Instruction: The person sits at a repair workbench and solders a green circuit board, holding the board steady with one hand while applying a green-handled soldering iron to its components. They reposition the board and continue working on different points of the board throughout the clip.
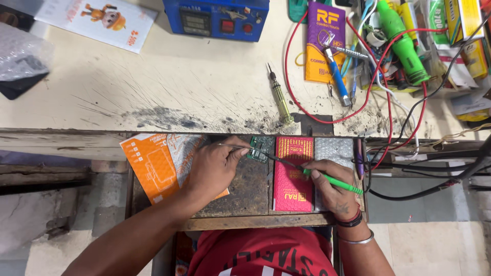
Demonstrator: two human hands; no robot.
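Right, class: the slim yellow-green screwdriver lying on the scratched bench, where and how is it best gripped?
Probably at the yellow-green screwdriver handle's middle, pinched across its width from above. It lies flat, nearly upright in the picture, dark tip at the far end, with bare bench on both sides.

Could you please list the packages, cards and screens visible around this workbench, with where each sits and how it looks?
Flat orange packet: drawer's left side, under the left hand.
Red rectangular packet with gold print: drawer centre, beside the right hand.
Purple and orange card package: bench top, upper right.
White leaflet with cartoon figure: top left.
Blue box with small dark display: top centre.
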